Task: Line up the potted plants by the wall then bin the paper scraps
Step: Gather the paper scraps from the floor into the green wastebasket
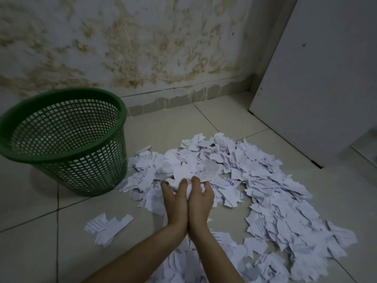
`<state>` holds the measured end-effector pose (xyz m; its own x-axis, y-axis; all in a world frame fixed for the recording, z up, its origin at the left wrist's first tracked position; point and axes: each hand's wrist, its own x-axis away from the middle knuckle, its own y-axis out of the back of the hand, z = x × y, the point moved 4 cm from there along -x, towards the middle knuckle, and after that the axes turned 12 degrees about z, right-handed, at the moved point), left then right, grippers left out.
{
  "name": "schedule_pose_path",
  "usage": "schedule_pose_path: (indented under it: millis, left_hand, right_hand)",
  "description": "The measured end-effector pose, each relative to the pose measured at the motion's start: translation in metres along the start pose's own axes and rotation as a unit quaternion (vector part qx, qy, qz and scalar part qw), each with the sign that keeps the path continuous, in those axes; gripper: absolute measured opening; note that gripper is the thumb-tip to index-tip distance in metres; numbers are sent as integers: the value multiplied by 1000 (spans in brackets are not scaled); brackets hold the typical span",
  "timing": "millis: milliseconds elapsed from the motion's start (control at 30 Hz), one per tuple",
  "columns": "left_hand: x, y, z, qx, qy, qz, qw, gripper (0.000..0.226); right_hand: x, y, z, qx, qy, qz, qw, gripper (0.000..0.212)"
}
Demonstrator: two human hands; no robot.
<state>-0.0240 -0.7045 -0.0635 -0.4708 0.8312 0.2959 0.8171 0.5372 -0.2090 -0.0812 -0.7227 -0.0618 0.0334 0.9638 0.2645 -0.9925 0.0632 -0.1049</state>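
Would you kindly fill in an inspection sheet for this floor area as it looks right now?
Surface: pale tiled floor.
Job's things: torn paper scraps spread in a wide heap; green mesh bin upright to their left; no potted plants in view.
Clutter: a few stray scraps apart from the heap.
Hands: left hand and right hand side by side, scooping a bunch of scraps.
Cables: nothing seen.
Surroundings: stained wall; white panel at right.

paper scrap (pixel 230 182) | blue stamp – reads "VED" | rest illegible
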Motion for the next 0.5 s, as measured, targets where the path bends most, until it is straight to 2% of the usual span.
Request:
schedule_pose_path:
  millis: [100,267,400,500]
  left_hand:
    - [0,-1,-3,7,18,-8,1000,9]
    - [6,-1,-15,8,32,-26,999,9]
    - [11,-2,-26,28,33,-30,999,37]
    - [13,-3,-35,32,30,-30,999,38]
  right_hand:
    - [-1,-1,7,14,2,8,1000,5]
    - [3,-3,13,17,-22,23,999,19]
    - [8,-7,21,-4,-37,37,999,26]
    - [9,-11,27,11,-44,35,998,16]
